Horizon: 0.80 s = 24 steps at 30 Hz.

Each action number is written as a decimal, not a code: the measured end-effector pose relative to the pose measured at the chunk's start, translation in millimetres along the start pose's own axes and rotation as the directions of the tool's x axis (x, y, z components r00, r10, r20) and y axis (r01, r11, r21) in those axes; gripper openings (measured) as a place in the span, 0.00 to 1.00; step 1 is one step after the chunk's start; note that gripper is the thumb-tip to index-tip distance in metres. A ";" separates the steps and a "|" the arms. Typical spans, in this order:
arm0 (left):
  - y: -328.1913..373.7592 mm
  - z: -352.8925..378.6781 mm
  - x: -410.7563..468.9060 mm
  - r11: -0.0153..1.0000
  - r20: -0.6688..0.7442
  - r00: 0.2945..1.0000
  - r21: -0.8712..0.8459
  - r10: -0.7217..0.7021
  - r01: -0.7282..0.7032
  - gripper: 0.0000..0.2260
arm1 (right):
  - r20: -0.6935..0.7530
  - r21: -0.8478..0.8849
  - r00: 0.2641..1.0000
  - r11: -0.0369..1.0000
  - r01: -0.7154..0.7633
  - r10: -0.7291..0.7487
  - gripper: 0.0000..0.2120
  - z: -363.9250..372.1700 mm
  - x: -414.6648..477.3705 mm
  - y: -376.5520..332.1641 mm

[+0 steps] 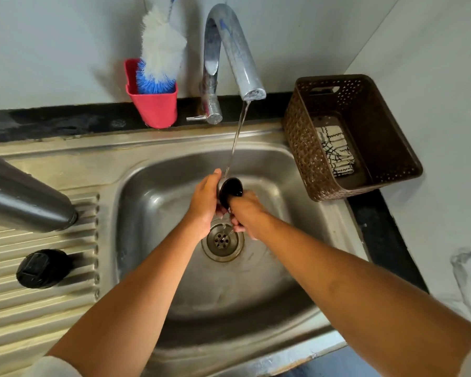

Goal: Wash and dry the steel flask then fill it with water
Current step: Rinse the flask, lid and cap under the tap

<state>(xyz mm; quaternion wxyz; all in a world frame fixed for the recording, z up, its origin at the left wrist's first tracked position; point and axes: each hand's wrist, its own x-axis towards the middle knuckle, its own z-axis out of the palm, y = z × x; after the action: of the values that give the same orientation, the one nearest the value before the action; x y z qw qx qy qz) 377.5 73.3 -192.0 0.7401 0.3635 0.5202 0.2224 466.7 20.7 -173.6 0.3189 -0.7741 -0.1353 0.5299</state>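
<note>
Over the sink basin (158,202), both my hands hold a small steel flask cap (230,190) with a black inside, right under the thin water stream (237,137) from the tap (229,50). My left hand (204,202) wraps the cap's left side. My right hand (246,216) grips it from the lower right with curled fingers. Water runs off into the drain (223,240). The steel flask body (25,197) lies on its side on the drainboard at the left. A black stopper (42,268) stands in front of it.
A red holder (155,104) with a blue-and-white bottle brush (161,50) stands behind the sink, left of the tap. A brown perforated basket (305,148) holding a folded patterned cloth (336,151) sits on the black counter at the right. The ribbed drainboard (38,322) fills the left.
</note>
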 end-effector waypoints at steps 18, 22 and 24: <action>-6.4 -0.7 0.8 0.907 0.097 0.951 -0.286 -0.294 0.309 0.18 | -0.032 -0.786 0.812 0.516 0.340 -0.583 0.16 -20.6 -13.1 -10.3; -2.3 -5.7 3.0 0.862 0.104 0.940 -0.377 -0.324 0.339 0.22 | 0.185 -0.804 0.770 0.356 0.476 -0.611 0.14 -14.3 -20.3 2.0; 0.5 -4.5 -1.0 0.844 0.113 0.936 -0.407 -0.333 0.349 0.22 | 0.212 -0.811 0.796 0.352 0.467 -0.567 0.18 -7.5 -14.9 11.0</action>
<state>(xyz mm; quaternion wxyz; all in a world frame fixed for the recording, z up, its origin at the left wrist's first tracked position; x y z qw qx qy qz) 372.9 74.3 -191.9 0.8383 0.1012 0.5019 0.1874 466.1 1.5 -167.8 0.0686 -0.7717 -0.5892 0.2295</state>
